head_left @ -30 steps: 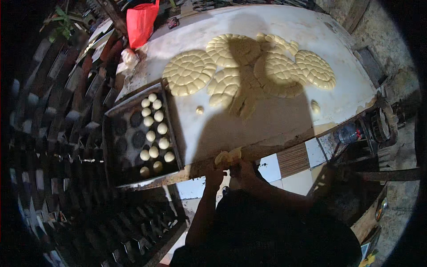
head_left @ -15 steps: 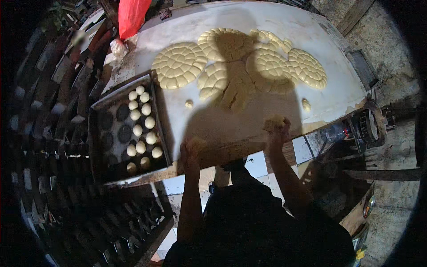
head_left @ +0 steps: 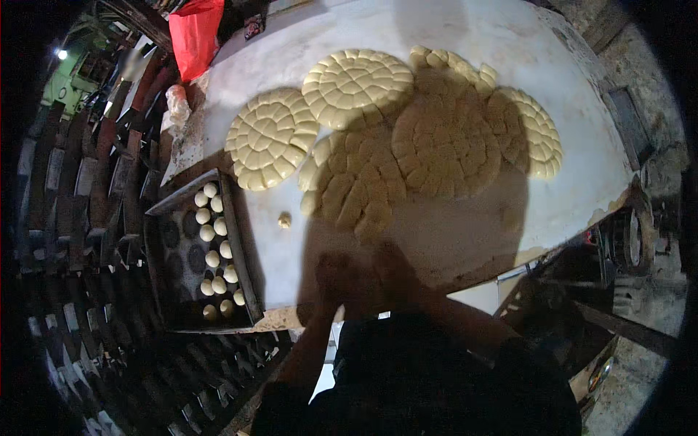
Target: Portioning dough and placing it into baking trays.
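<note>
My left hand [head_left: 332, 285] and my right hand [head_left: 392, 280] are low over the near part of the white work surface [head_left: 545, 43], deep in my shadow; their fingers and whatever is between them are too dark to make out. Just beyond lies scored dough [head_left: 356, 185], partly shaded, among several round dough discs [head_left: 269, 134] cut into pieces. A small dough lump [head_left: 283, 219] sits left of my hands. Further left, a dark metal tray [head_left: 151, 254] holds dough balls [head_left: 212, 258] on its right half.
A red bag [head_left: 193, 36] and a crumpled clear bag [head_left: 178, 105] are at the back left. Stacked dark metal pieces [head_left: 87, 218] fill the left side. At the right, metal and wooden structures [head_left: 625, 320] stand against a rough pale wall.
Half a second ago my hands were apart, dough pieces in at least the right; they have since come closer together. The view has shifted, so tray and dough discs appear lower.
</note>
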Demonstrator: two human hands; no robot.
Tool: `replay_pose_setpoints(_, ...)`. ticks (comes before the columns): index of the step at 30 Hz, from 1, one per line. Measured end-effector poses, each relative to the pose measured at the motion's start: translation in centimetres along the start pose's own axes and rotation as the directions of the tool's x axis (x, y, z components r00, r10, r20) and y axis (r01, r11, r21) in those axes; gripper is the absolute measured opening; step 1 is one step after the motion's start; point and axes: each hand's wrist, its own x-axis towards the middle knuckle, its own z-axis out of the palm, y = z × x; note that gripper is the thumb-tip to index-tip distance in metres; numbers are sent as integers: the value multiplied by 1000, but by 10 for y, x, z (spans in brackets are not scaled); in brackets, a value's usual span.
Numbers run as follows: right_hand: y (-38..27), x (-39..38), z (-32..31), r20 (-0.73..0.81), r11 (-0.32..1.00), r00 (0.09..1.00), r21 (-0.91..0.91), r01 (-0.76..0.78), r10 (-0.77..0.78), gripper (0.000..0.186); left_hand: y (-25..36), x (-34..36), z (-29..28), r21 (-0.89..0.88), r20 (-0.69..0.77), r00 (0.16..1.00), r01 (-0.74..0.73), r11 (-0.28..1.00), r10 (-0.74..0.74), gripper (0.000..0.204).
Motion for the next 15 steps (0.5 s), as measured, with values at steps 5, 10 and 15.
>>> replay_pose_setpoints(5, 42, 0, -46, -20, 975, 990, -178, 134, -140, 30, -102, -47, 44, -296, -59, 996, 41, 954, -61, 35)
replay_pose_setpoints(10, 33, 33, -35, -177, 989, 978, -81, -123, 107, 33, -22, 31, -48, -125, -588, 808, -141, 982, 41, 26)
replay_pose_setpoints(15, 75, -31, -4, 4, 955, 982, -232, 187, -191, 39, -17, -8, -39, -210, -190, 981, -2, 978, -39, 37)
